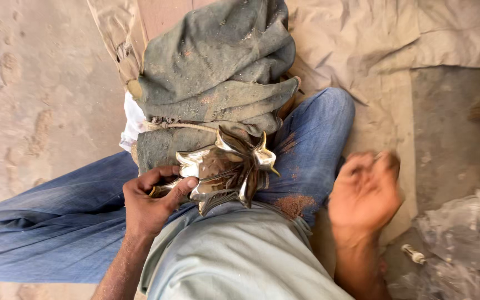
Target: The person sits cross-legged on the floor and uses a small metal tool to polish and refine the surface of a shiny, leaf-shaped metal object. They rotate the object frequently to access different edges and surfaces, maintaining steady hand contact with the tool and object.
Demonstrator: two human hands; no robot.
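Head view: a seated person's lap, seen from above.
Metal piece [226,169]: shiny, polished, flower-like with pointed curled petals; it rests on the lap against the near edge of the cloth bundle.
Cloth bundle [218,72]: grey-green, dusty, creased, tied with a thin cord and wrapped over a block between the knees; a bit of white fabric shows at its left edge.
Jeans [56,216]: blue denim, speckled with reddish dust on the right thigh.
Left hand [154,203]: fingers curled, thumb on top, gripping the metal piece at its left edge; wrist bent inward.
Right hand [365,194]: blurred, holding nothing, fingers loosely curled, palm up, beside the right thigh.
Ground sheet [395,33]: beige, crumpled, dusty.
Plastic wrap [462,244]: clear, crinkled, at the lower right corner of the floor.
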